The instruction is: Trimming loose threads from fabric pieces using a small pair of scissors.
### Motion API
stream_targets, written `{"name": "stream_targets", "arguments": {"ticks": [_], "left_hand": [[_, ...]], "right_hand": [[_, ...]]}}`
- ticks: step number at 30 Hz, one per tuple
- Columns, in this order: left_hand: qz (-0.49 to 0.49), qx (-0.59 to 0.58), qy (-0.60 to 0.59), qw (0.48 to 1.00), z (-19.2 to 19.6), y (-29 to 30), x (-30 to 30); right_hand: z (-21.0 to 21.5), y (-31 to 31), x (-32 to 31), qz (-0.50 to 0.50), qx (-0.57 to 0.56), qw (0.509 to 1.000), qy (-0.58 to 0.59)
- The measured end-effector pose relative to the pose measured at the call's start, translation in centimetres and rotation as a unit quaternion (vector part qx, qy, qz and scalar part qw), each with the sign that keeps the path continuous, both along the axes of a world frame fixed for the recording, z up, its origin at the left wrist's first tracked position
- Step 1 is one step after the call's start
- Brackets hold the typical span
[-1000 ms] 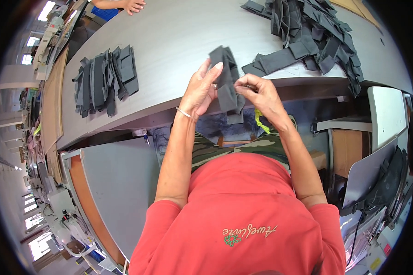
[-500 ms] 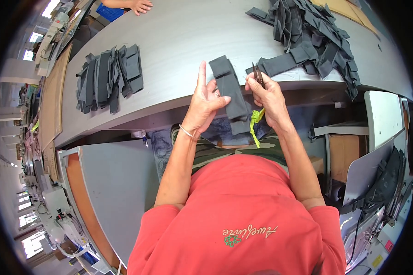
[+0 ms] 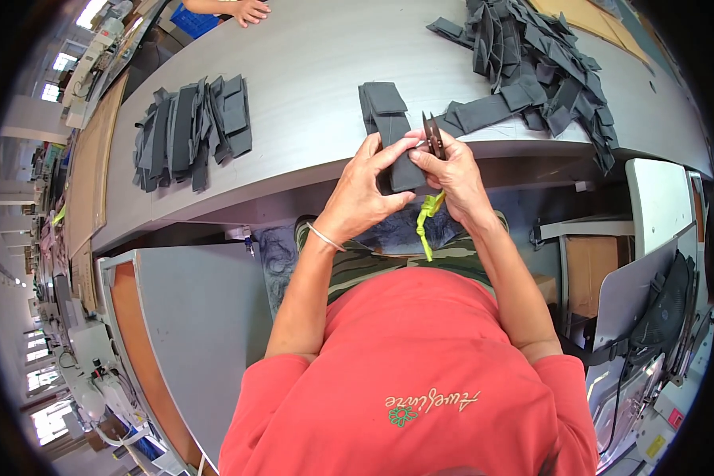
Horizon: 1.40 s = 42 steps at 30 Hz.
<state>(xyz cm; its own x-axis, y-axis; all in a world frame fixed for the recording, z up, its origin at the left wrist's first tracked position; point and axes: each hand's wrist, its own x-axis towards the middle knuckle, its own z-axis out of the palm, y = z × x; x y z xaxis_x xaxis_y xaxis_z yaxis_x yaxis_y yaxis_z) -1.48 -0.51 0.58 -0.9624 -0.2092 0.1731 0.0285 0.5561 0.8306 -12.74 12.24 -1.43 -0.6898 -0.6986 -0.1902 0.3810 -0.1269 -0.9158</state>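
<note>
A dark grey fabric strip (image 3: 385, 101) with a folded flap at its far end lies partly over the table's front edge, its near part drawn up between both my hands. My left hand (image 3: 366, 189) pinches that near part between thumb and fingers. Black thread snips (image 3: 433, 136) sit in my right hand (image 3: 457, 181), blades pointing away from me. A knotted yellow-green ribbon (image 3: 428, 220) hangs below the right palm. The right fingertips meet the strip near the left fingers. Whether they grip the cloth too, I cannot tell.
On the grey table (image 3: 309, 87), a tangled heap of similar strips (image 3: 523, 55) lies at the far right, one strip reaching toward my right hand. A neater bunch of strips (image 3: 186, 131) lies at the left. Another person's hand (image 3: 251, 12) rests at the far edge.
My left hand has moved right and its raised index finger has come down onto the strip. The strip's near end is now folded up between my hands, and the snips have shifted slightly left.
</note>
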Motion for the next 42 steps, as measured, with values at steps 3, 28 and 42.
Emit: {"name": "stream_targets", "arguments": {"ticks": [3,28,42], "left_hand": [[0.052,-0.129,-0.002,0.99,0.1,0.7,0.1],[0.229,0.254,0.066,0.937,-4.2,-1.0,-0.3],[0.15,0.292,0.108,0.938,-3.6,-0.3,-0.1]], "right_hand": [[-0.4,-0.5,0.3,0.007,-0.023,1.0,-0.003],[-0.4,0.5,0.3,0.051,0.062,0.992,0.098],[-0.7,-0.1,1.1,0.05,0.043,0.992,0.112]]}}
